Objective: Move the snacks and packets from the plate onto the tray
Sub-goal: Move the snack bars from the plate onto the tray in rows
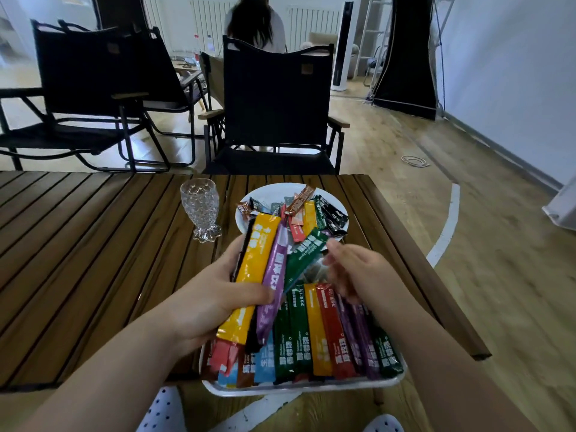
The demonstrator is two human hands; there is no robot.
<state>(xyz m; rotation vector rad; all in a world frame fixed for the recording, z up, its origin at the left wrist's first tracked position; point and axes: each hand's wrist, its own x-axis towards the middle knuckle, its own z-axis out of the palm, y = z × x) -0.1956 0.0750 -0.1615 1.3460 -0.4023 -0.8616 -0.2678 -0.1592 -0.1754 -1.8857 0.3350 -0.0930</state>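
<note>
One wooden table [93, 244], and on it one plate [251, 193], one tray [311, 388] and one cut glass [199, 207]. Two hands are out: the right hand [352, 269], and the left hand [218, 294], which grips four long packets [258, 260]: one yellow, one purple, one green, one dark. About ten more lie overlapping in the tray, three of them green. The plate's heap of small snacks [299, 204] is too tangled to count. Three black folding chairs [274, 104] stand beyond, and one person [255, 23] sits at the back.

Chinese lettering on stick packets [315, 332], too blurred to read
</note>
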